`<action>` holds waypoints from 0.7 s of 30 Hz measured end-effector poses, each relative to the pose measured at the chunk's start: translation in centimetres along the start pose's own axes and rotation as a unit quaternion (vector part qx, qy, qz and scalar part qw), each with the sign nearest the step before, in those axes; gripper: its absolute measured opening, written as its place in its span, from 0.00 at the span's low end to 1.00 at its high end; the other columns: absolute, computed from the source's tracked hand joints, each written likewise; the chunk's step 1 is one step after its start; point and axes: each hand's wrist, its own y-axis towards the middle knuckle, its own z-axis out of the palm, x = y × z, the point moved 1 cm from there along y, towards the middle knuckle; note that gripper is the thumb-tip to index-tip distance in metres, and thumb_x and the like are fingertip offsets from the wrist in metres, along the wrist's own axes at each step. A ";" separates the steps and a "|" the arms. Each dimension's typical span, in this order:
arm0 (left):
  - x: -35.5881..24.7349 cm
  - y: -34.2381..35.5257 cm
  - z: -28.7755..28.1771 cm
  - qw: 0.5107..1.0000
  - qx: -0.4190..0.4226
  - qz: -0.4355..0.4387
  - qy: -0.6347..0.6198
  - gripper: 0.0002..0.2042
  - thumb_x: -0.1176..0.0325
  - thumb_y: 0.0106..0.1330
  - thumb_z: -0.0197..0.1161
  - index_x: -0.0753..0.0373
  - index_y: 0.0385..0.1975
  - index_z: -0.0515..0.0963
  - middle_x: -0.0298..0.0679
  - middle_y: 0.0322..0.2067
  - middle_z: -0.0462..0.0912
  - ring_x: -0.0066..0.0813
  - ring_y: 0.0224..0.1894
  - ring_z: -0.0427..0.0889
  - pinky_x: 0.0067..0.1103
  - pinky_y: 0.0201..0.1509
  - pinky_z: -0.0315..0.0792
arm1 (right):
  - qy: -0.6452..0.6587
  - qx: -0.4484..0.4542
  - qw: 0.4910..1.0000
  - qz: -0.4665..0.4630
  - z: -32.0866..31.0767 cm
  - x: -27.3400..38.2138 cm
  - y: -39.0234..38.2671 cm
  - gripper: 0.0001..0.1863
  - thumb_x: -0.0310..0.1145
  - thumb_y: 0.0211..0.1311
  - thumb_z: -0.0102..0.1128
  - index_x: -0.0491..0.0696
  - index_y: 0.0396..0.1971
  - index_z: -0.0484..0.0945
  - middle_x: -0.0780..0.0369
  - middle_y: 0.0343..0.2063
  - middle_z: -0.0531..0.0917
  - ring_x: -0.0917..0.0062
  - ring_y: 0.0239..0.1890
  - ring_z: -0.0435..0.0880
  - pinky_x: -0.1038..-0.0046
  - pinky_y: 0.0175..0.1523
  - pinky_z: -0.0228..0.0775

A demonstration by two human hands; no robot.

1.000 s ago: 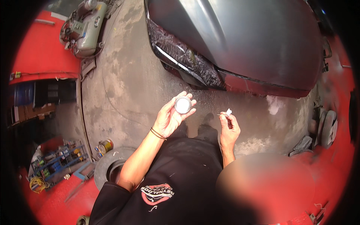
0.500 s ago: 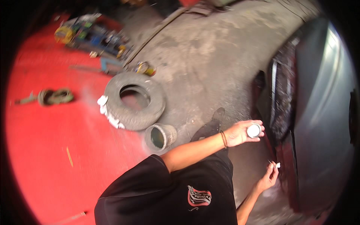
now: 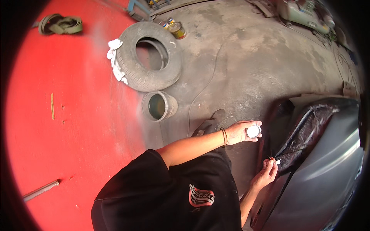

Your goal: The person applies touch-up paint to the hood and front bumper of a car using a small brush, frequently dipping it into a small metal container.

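Note:
My left hand (image 3: 237,133) has its fingers curled round a small round container (image 3: 253,131), whose top shows a white surface. Lower and to the right, my right hand (image 3: 266,174) pinches a small white piece (image 3: 278,162) between thumb and fingers. A thin dark tip pokes out beside that pinch; its kind is too small to tell. Right beside my right hand is a dark grey vehicle body panel (image 3: 327,165), with crinkled black plastic sheeting (image 3: 308,133) over a recess along its near side.
On the left, a worn tire (image 3: 129,71) leans at a red wall (image 3: 88,134), white rags (image 3: 115,57) on its edge. Nearer stands a bucket (image 3: 169,106) with dark liquid. Behind are paint cans (image 3: 177,30). A cable (image 3: 212,77) crosses the concrete floor; a green compressor (image 3: 296,15) stands far right.
My view has turned, so the tire and bucket sit higher and the vehicle panel appears more tilted. Both hands keep their holds; the right hand appears slightly higher, nearer the plastic sheeting.

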 end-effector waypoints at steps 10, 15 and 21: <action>-4.7 -2.7 -5.9 0.996 -0.051 0.078 -0.016 0.22 0.54 0.89 0.54 0.63 0.70 0.78 0.43 0.60 0.87 0.43 0.62 0.89 0.43 0.69 0.83 | -0.032 0.136 0.989 0.057 9.2 -2.4 1.6 0.10 0.28 0.81 0.67 0.40 0.55 0.85 0.55 0.53 0.89 0.73 0.49 0.89 0.68 0.59 0.82; -4.8 -4.1 -8.6 0.983 -0.076 0.159 -0.052 0.21 0.55 0.88 0.56 0.61 0.68 0.80 0.42 0.55 0.90 0.39 0.58 0.91 0.42 0.66 0.85 | -0.052 0.258 0.964 0.029 12.9 -2.7 3.6 0.10 0.28 0.80 0.69 0.43 0.55 0.85 0.53 0.53 0.89 0.71 0.51 0.89 0.66 0.62 0.81; -3.3 -7.6 -11.7 0.959 -0.145 0.228 -0.092 0.21 0.55 0.89 0.54 0.62 0.69 0.78 0.43 0.58 0.88 0.41 0.61 0.89 0.43 0.69 0.83 | -0.099 0.348 0.931 0.033 15.8 -4.4 4.6 0.10 0.27 0.79 0.70 0.44 0.54 0.86 0.53 0.52 0.89 0.71 0.51 0.89 0.66 0.61 0.82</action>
